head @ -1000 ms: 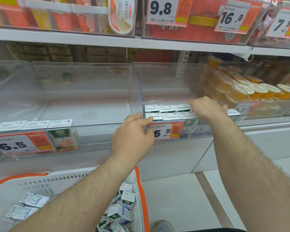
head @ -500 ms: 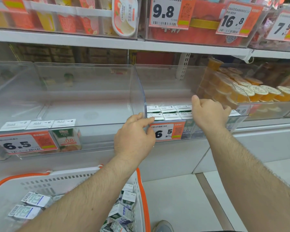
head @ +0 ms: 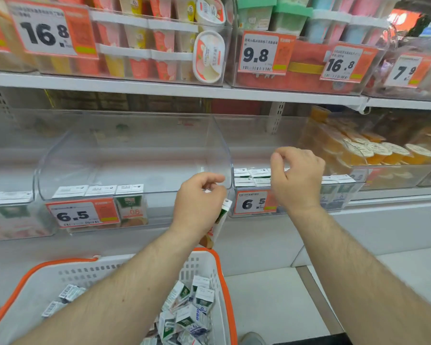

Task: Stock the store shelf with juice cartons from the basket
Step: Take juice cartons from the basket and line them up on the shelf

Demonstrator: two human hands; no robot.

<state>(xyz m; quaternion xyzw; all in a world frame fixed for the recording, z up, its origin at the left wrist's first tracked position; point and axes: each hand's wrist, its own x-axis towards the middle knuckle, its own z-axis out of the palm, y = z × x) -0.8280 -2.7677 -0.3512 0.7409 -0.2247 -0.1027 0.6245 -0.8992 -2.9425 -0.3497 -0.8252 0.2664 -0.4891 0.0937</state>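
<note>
Both hands have come up off the bin fronts since the earlier frames. Left hand (head: 200, 195) now grips a juice carton (head: 218, 224) by its top end; the carton hangs tilted, bottom end just above the basket rim, in front of the shelf face at frame centre. Right hand (head: 297, 178) has lifted clear of the carton rows and hovers above them, fingers loosely curled, holding nothing that I can see.

Layout:
- Right clear bin (head: 254, 145), behind the 6.5 tag (head: 253, 202): two short rows of cartons (head: 253, 176) at the front, back half bare.
- Left clear bin (head: 125, 155), centre-left: three cartons (head: 100, 191) at the front edge only, orange-label one (head: 132, 210) showing through the front wall.
- Basket (head: 45, 272) at lower left, orange rim, loose pile of cartons (head: 187, 310) in its right corner.
- Orange jelly cups (head: 373, 151) in the next bin to the right, not part of this.

Judgement on the step: placing the held carton. Label on it looks orange/red, so it likely belongs in the left bin with the 08 carton, not the green-label rows; check the face before committing. To do it well: rotate it upright, clear the curved divider wall between the bins, set it down flush behind or beside the existing row, label forward. Use the free right hand to steady neighbours so the row doesn't topple. Risk: top-end grip is weak; carton could swing or slip.
</note>
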